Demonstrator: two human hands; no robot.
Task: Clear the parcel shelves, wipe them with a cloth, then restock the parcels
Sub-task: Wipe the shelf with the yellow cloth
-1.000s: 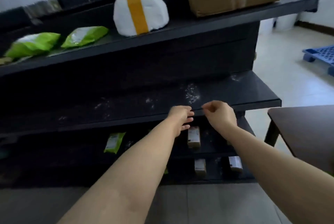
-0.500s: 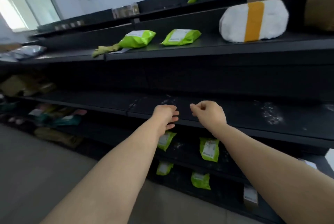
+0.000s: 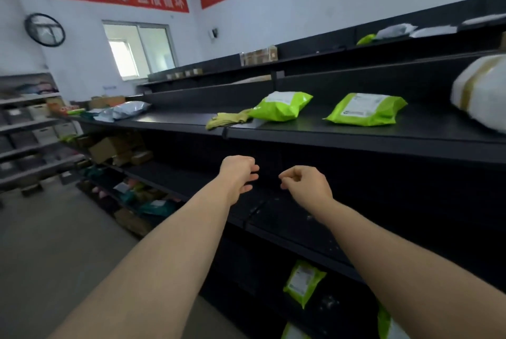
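Both of my hands hover side by side in front of the bare, dusty black middle shelf (image 3: 298,226). My left hand (image 3: 239,175) has loosely curled fingers and holds nothing. My right hand (image 3: 305,184) is curled into a loose fist, also with nothing in it. On the shelf above (image 3: 356,136) lie an olive-green cloth (image 3: 227,120), two lime-green parcels (image 3: 282,106) (image 3: 367,110) and a white parcel with a yellow band (image 3: 482,92). More lime-green parcels (image 3: 302,282) sit on the shelf below.
Farther left the shelves hold a grey mailer (image 3: 128,109), cardboard boxes (image 3: 117,148) and mixed parcels. Another rack (image 3: 30,130) stands along the left wall. Grey floor (image 3: 54,243) stretches out at the left.
My view has swung left and upward along the shelving. Both hands kept their pose in front of the middle shelf; the cloth and the left part of the room came into view.
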